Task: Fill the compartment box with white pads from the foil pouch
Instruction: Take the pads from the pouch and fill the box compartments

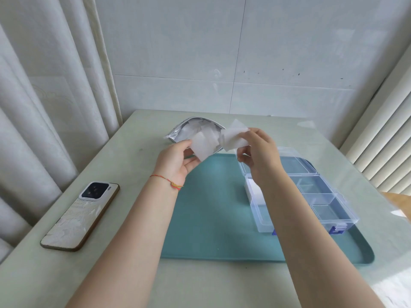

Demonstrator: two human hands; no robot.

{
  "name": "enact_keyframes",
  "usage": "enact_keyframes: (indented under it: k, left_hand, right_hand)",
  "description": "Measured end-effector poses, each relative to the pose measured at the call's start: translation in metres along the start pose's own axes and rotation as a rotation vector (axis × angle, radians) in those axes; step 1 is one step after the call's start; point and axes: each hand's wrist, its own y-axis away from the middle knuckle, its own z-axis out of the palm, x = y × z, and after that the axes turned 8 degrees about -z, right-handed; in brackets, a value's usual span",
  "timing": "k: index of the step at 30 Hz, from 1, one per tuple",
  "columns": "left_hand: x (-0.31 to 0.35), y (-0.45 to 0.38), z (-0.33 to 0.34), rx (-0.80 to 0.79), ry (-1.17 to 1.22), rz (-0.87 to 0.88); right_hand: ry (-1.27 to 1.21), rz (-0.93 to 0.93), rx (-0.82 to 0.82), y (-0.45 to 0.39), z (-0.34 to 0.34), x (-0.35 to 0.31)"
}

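While raised above the far edge of the mat (213, 210), left hand (175, 162) pinching a white pad (203, 144) between thumb and curled fingers (191, 162), pad standing up from the fingertips. Right hand (259, 152) just beside, pinching a second pad (234, 136) at its right edge, thumb and forefinger clamped on it, other fingers curled below. The two pads overlapping slightly in the gap between the hands; whether touching, cannot tell. Just beyond both sets of fingertips, pouch (178, 134) lying on the table (138, 281), mouth gaping toward the hands, more white pads visible inside. Below and behind the right fingers, toward the wrist, box (320, 196) on the mat's right side, lid (289, 162) swung open on the far side, flat on the mat. Near the right wrist, the box's far-left compartment holding a white stack; other compartments showing only clear plastic, though the forearm hides part of the left side. Blue latches at the near wall. Well left of the left fingers, beyond the forearm, phone (81, 215) lying face down on the table. Red string (171, 182) around the left wrist.
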Motion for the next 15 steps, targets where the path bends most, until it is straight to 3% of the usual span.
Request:
enact_keyframes:
  k: [3, 7, 15]
  left_hand:
    - [0.0, 0.001, -0.002, 0.076, -0.188, 0.085]
    - [0.0, 0.01, 0.002, 0.03, -0.357, 0.115]
    - [0.003, 0.02, 0.007, -0.085, -0.464, 0.067]
  right_hand:
    - [0.084, -0.058, -0.119, 0.0, -0.006, -0.005]
    - [0.248, -0.088, -0.37, 0.007, 0.0, -0.001]
    - [0.384, -0.122, -0.291, 0.007, 0.004, 0.005]
